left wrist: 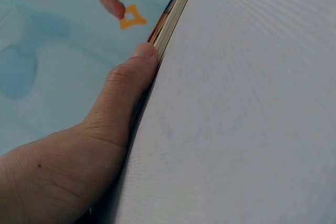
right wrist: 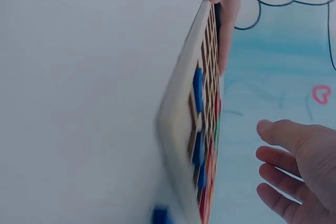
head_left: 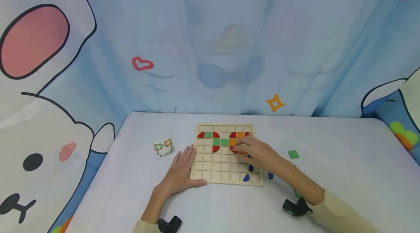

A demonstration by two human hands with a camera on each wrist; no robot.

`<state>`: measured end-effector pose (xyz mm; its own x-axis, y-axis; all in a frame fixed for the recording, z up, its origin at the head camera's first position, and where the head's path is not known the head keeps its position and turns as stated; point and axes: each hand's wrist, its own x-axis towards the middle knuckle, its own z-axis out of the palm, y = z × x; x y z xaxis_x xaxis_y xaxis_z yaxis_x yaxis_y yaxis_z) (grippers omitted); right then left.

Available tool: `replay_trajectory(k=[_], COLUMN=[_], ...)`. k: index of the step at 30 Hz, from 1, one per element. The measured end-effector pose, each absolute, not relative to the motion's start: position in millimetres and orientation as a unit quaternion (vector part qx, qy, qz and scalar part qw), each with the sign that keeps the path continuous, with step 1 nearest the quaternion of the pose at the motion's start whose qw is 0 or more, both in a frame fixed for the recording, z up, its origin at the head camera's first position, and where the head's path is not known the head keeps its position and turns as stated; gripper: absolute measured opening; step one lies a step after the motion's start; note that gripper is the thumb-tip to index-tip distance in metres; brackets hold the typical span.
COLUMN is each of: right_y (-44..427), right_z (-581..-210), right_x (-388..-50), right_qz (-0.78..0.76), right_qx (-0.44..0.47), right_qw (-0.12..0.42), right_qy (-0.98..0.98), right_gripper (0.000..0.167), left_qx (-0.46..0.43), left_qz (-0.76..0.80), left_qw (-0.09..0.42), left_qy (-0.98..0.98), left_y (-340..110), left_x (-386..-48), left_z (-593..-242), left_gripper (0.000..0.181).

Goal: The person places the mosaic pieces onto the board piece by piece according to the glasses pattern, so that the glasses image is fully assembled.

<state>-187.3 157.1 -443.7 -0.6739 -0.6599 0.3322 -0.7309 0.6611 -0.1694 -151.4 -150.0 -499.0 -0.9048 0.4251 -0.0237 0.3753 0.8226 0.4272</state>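
A wooden grid board [head_left: 214, 175] lies on the white table, with red quarter-round, green square and orange square pieces in its upper cells. Dark blue curved pieces [head_left: 246, 177] sit in its lower right part. My left hand [head_left: 179, 171] rests at the board's lower left corner, fingers spread along the left side, thumb [left wrist: 134, 72] against the front edge. Over the right half of the board is my right hand [head_left: 262, 154], partly covering the orange and red pieces. In the right wrist view its fingers [right wrist: 278, 174] are loosely bent, apart from the board, with nothing seen between them.
A small pattern card [head_left: 163, 148] lies left of the board. To the right are a green square [head_left: 293, 154] and a blue piece [head_left: 270, 175]; another green piece [head_left: 297, 193] is partly hidden by the right wrist. A blue curtain [head_left: 229, 43] hangs behind the table.
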Motion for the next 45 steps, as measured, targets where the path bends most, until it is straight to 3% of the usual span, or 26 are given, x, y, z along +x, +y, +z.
replay_trajectory(k=[8, 12, 17, 24, 32, 45], right_y=[217, 245, 274, 309, 332, 328], right_z=[-434, -430, -423, -447, -466, -462], right_x=[-154, -155, -163, -179, -186, -186], right_qz=[0.159, 0.158, 0.173, 0.199, 0.189, 0.173], right_qx=[0.242, 0.225, 0.217, 0.231, 0.248, 0.238], right_qw=[0.085, 0.079, 0.034, -0.027, 0.015, -0.008], right_qy=[-0.953, -0.958, -0.96, -0.952, -0.95, -0.956], right_gripper=[0.035, 0.039, 0.042, 0.038, 0.027, 0.024], left_qx=[0.212, 0.212, 0.21, 0.207, 0.209, 0.213], left_qz=[0.214, 0.217, 0.217, 0.217, 0.22, 0.217], left_qw=[0.059, 0.06, 0.063, 0.063, 0.063, 0.059], left_qy=[0.952, 0.951, 0.951, 0.952, 0.951, 0.951], left_y=[-150, -149, -150, -151, -148, -150], left_x=[-150, -150, -151, -152, -151, -152], left_z=[-500, -499, -497, -497, -497, -500], left_gripper=[0.116, 0.116, 0.116, 0.116, 0.116, 0.116])
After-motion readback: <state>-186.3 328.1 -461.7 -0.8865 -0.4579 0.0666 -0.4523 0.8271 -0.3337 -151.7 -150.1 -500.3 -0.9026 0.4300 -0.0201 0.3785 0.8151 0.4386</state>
